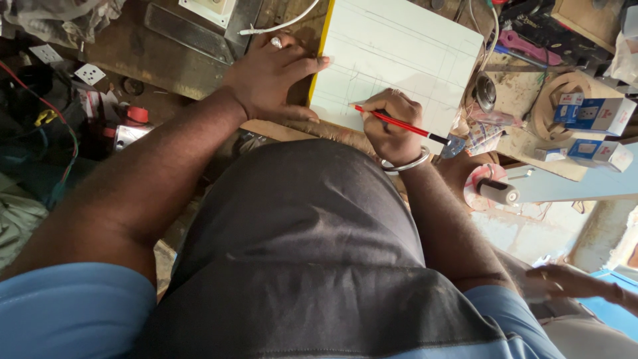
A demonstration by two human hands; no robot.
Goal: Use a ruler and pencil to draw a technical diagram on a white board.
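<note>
- Already several pencil lines cross the white board; much stays blank.
- Left hand lies flat, steadying its edge.
- Right hand grips the red pencil, tip touching the board.

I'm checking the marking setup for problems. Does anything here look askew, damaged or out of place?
Nothing stands out. The white board lies flat under the left hand, and the right hand holds the red pencil tip on its ruled lines. The bench around is cluttered.
</note>
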